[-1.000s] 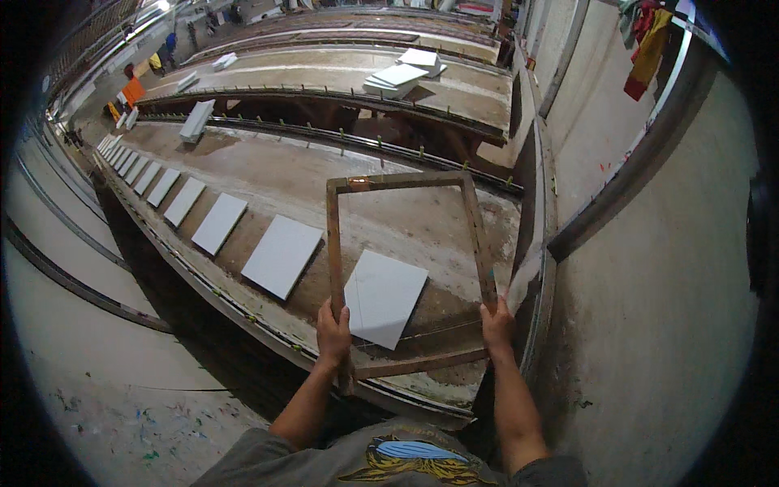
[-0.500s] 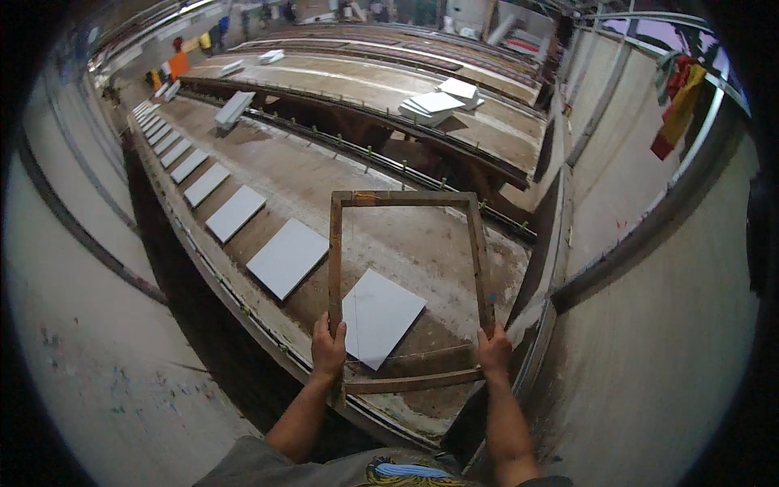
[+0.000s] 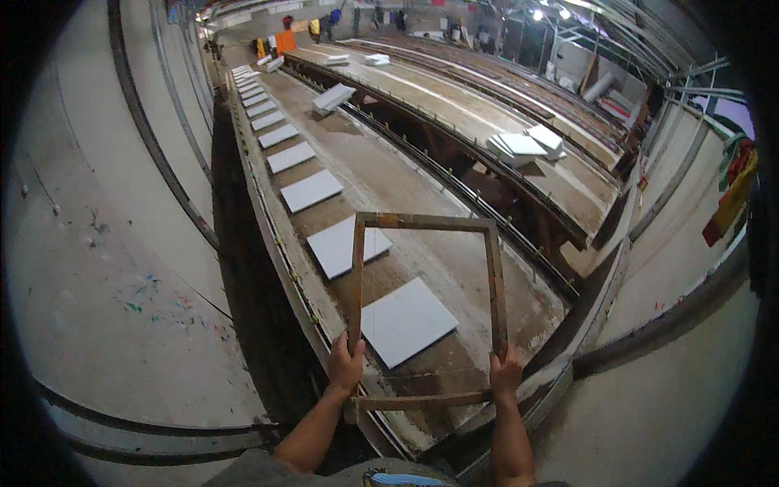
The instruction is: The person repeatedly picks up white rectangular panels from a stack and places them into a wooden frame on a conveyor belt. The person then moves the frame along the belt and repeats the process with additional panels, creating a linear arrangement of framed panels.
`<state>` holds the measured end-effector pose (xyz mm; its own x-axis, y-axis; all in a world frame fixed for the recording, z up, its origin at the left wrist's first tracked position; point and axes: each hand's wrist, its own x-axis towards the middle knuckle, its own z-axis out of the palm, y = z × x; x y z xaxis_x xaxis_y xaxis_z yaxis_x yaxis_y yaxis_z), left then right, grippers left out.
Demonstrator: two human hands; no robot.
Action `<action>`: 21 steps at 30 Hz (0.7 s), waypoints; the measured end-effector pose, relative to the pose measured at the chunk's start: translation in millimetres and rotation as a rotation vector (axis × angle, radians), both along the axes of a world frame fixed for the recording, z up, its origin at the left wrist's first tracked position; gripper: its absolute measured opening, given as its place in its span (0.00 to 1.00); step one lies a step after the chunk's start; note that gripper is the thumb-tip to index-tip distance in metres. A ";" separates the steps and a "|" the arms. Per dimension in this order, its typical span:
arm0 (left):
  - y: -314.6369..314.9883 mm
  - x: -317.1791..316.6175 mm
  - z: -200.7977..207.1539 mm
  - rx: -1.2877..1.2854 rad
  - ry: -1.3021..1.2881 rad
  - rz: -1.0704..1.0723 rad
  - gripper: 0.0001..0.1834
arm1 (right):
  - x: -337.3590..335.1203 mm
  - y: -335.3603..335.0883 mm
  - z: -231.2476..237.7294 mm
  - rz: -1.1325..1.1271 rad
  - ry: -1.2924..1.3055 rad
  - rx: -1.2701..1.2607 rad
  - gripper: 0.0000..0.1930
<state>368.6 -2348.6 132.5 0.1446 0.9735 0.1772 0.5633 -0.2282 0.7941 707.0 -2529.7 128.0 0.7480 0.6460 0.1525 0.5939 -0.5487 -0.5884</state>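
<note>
Both my hands hold up a brown, rectangular screen-printing frame point(image 3: 426, 221) over the near end of a long table. My left hand point(image 3: 346, 365) is closed round the lower part of its left bar. On the opposite bar, at about the same height, my right hand point(image 3: 506, 372) grips it. Through the opening a flat white square piece point(image 3: 409, 322) shows on the table, below the frame. I cannot tell whether a clear mesh spans the opening. Another white piece point(image 3: 331, 250) lies just beyond, partly behind the left bar.
A row of white pieces point(image 3: 311, 190) runs along the left side of the long brown table point(image 3: 406, 195). A white stack point(image 3: 333, 98) sits farther up it. Across a railed gap, a second table bears more white stacks point(image 3: 519, 146). Pale walls point(image 3: 162, 308) stand on either side.
My view has turned left and lifted, so the tables and white pieces appear farther right. The frame stays in both hands and has shifted slightly right and down in the picture.
</note>
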 end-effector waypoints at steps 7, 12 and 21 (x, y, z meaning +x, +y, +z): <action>-0.5 -8.2 -2.4 0.033 -0.076 0.085 0.29 | 6.5 34.3 -2.8 0.055 -0.043 0.018 0.19; -17.1 -1.2 -6.0 0.084 0.018 0.257 0.29 | 15.9 63.2 -1.7 0.166 0.103 0.102 0.18; -65.0 1.3 -15.8 0.114 0.019 0.514 0.29 | 42.2 106.9 -24.0 0.451 0.110 -0.026 0.16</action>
